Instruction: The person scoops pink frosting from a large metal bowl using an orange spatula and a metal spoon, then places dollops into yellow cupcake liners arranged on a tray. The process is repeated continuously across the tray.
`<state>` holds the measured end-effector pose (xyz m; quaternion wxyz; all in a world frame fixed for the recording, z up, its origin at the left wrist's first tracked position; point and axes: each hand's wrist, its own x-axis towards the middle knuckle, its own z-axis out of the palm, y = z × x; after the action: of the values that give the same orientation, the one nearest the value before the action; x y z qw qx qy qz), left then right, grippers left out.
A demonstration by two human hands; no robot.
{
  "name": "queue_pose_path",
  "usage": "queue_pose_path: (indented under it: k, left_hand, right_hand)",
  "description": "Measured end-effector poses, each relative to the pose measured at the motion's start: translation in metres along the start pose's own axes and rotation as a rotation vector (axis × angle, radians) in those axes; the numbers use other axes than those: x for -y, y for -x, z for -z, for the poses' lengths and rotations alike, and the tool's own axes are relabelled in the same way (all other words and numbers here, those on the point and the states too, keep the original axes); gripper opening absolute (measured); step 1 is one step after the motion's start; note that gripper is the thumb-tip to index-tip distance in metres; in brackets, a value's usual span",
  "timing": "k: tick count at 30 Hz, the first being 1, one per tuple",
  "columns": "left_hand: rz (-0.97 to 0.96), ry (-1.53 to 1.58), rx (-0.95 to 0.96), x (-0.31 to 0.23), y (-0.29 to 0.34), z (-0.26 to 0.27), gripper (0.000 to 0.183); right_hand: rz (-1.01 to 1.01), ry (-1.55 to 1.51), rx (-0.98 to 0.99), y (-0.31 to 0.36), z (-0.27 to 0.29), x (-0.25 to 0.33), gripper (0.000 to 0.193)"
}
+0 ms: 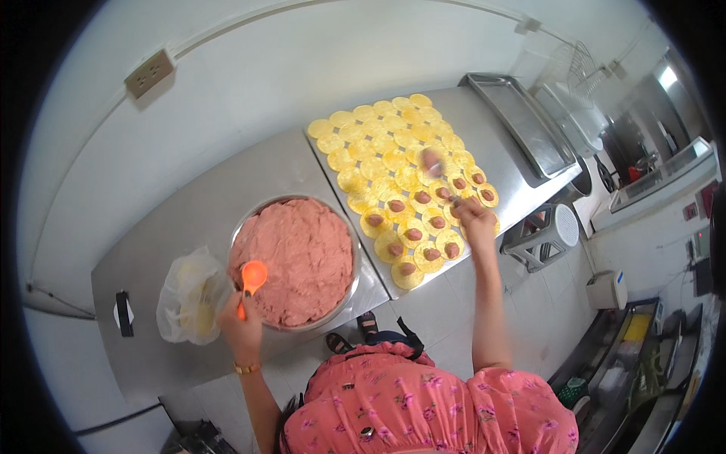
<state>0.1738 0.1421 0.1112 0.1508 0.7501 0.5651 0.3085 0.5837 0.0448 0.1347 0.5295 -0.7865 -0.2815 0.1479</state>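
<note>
**Pink paste [306, 246] dotted over yellow rounds [372, 167]**

The rounds lie in rows at 2 o'clock from the steel bowl [356, 278] of paste; lumps sit on those from about 3 to 7 o'clock. At the bowl's 7 to 8 o'clock side, the left hand [240, 324] grips an orange spoon [255, 274]. The right hand [475, 218] holds a blurred, paste-laden utensil [432, 162] above the rounds. A metal tray [523, 122] lies at their 2 o'clock.

Bright light — glare on the table [522, 198], raised spoon [434, 169] blurred, edges bowed.
</note>
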Motion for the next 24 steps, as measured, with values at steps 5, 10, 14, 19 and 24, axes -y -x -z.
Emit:
queue_pose_path:
  k: [5, 10, 14, 19, 24]
  left_hand:
    - [0.025, 0.090, -0.011, -0.071, -0.021, -0.050, 0.014]
    - [0.040, 0.075, -0.025, -0.120, -0.042, -0.093, 0.012]
    - [0.081, 0.056, -0.018, -0.134, -0.052, -0.120, 0.011]
    - [0.072, 0.018, -0.008, -0.136, -0.056, -0.147, 0.010]
    - [0.104, 0.072, -0.058, -0.132, -0.057, -0.162, 0.011]
  right_hand:
    - [0.322, 0.568, -0.618, -0.169, 0.104, -0.055, 0.022]
    - [0.147, 1.129, -0.245, -0.306, 0.093, -0.157, 0.015]
    - [0.141, 1.063, -0.240, -0.355, 0.083, -0.219, 0.016]
    - [0.065, 0.932, -0.303, -0.377, 0.102, -0.217, 0.020]
    - [-0.011, 1.013, -0.266, -0.366, 0.130, -0.209, 0.020]
